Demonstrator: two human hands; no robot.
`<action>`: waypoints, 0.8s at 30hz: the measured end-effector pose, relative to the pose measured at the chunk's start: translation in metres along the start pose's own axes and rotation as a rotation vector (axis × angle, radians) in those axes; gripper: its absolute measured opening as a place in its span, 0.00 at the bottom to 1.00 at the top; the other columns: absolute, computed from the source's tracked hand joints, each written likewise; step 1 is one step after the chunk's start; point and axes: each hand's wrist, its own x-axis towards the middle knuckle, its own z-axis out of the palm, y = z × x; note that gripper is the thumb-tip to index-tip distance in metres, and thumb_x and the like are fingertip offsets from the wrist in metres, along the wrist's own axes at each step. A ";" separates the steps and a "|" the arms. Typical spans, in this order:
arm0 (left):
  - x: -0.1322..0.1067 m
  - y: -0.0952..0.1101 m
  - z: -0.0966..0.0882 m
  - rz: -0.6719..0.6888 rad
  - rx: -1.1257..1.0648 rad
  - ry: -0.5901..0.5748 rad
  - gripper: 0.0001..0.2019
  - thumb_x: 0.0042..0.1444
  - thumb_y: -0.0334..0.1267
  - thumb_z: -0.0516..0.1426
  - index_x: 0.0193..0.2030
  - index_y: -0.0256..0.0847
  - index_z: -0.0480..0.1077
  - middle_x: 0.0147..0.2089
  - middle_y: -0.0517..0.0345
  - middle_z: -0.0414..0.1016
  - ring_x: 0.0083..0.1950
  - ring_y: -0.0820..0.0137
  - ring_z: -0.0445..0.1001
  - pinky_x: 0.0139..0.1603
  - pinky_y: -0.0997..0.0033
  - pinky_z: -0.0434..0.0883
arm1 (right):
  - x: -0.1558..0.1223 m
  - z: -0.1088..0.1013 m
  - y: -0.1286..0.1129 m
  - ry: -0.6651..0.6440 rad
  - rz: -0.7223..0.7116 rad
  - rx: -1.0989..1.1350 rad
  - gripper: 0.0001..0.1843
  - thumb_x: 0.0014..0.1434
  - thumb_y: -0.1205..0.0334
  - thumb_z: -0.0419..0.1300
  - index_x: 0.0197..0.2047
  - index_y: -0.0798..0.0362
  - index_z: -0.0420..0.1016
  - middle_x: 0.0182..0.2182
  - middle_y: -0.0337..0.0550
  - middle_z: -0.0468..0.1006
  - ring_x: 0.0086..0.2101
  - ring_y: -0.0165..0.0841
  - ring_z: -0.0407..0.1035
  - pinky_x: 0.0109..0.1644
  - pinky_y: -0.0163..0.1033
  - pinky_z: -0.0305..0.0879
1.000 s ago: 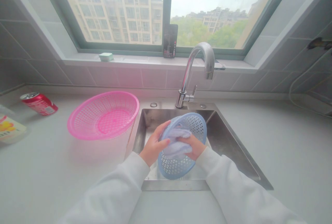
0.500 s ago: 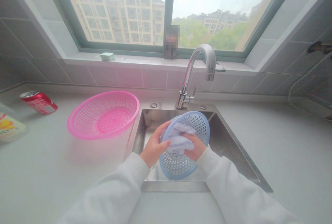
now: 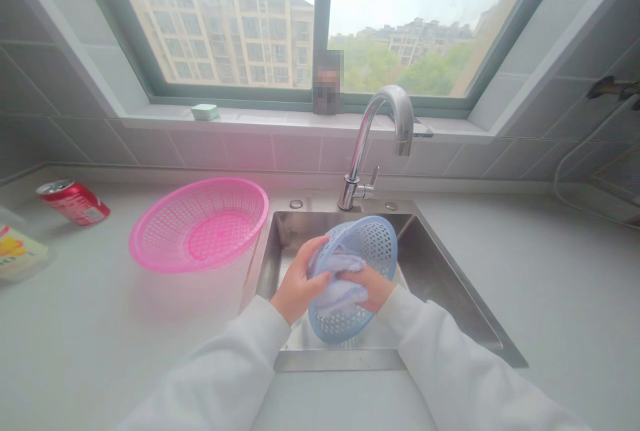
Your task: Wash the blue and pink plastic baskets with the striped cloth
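Observation:
A blue plastic colander (image 3: 380, 244) is tilted on its side over the metal sink (image 3: 440, 304). My left hand (image 3: 300, 281) grips its left rim, thumb on the inner side and fingers behind the wall, partly hidden. Inside the colander, my right hand (image 3: 373, 286) is closed on a pale lavender cloth (image 3: 340, 291), which is pressed against the perforated wall. Part of the cloth lies close to my left thumb.
Left of the sink stands a pink plastic basket (image 3: 200, 224). Farther left are a red drink can (image 3: 75, 202) and a labelled container (image 3: 20, 251). The chrome faucet (image 3: 360, 144) arches behind the colander. A soap-like green block (image 3: 205, 112) lies on the windowsill.
My right hand and the cloth have shifted slightly down and left inside the colander. The colander has turned a little; my left hand keeps its hold on the rim.

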 end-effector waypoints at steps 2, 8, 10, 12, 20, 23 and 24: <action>0.000 0.000 -0.001 -0.004 0.038 -0.019 0.35 0.52 0.54 0.69 0.65 0.46 0.73 0.69 0.46 0.70 0.72 0.44 0.66 0.75 0.44 0.60 | -0.001 0.000 -0.001 -0.059 0.050 0.032 0.18 0.50 0.51 0.75 0.43 0.47 0.84 0.40 0.44 0.87 0.47 0.47 0.81 0.64 0.58 0.71; 0.002 -0.002 -0.002 0.006 0.043 -0.005 0.37 0.51 0.54 0.70 0.66 0.45 0.72 0.72 0.45 0.68 0.75 0.43 0.62 0.77 0.43 0.54 | 0.003 -0.001 -0.002 0.072 0.162 0.440 0.15 0.53 0.47 0.70 0.41 0.44 0.83 0.38 0.43 0.86 0.45 0.46 0.81 0.57 0.52 0.75; 0.001 -0.003 -0.001 -0.002 -0.007 -0.010 0.38 0.52 0.55 0.69 0.68 0.45 0.70 0.71 0.44 0.68 0.73 0.43 0.65 0.76 0.43 0.58 | 0.002 0.002 -0.004 0.016 0.191 0.444 0.15 0.54 0.46 0.69 0.42 0.43 0.83 0.38 0.43 0.86 0.45 0.45 0.81 0.56 0.52 0.76; 0.000 -0.003 0.000 -0.013 -0.042 -0.018 0.38 0.53 0.56 0.69 0.68 0.45 0.69 0.70 0.44 0.70 0.70 0.44 0.69 0.73 0.43 0.63 | 0.001 0.005 -0.005 -0.052 0.189 0.344 0.15 0.51 0.51 0.72 0.42 0.45 0.83 0.40 0.44 0.86 0.46 0.46 0.80 0.59 0.54 0.73; -0.002 0.004 -0.004 -0.042 0.015 -0.043 0.40 0.51 0.62 0.68 0.69 0.49 0.71 0.77 0.46 0.60 0.78 0.41 0.56 0.78 0.41 0.53 | 0.006 -0.010 0.001 0.086 0.092 0.340 0.09 0.54 0.52 0.70 0.35 0.47 0.81 0.38 0.40 0.85 0.45 0.42 0.79 0.57 0.50 0.73; -0.004 0.005 -0.001 -0.110 0.031 -0.078 0.45 0.49 0.61 0.70 0.73 0.53 0.65 0.82 0.49 0.49 0.81 0.40 0.47 0.77 0.39 0.54 | 0.009 -0.014 0.001 0.159 0.130 0.516 0.11 0.58 0.49 0.64 0.35 0.47 0.79 0.31 0.37 0.84 0.35 0.36 0.78 0.45 0.43 0.76; -0.004 0.004 0.000 -0.125 0.056 -0.076 0.45 0.49 0.60 0.71 0.73 0.54 0.65 0.82 0.49 0.48 0.82 0.40 0.46 0.77 0.39 0.53 | 0.008 -0.013 0.000 0.162 0.158 0.570 0.11 0.57 0.50 0.65 0.35 0.47 0.79 0.30 0.37 0.83 0.34 0.35 0.77 0.43 0.41 0.76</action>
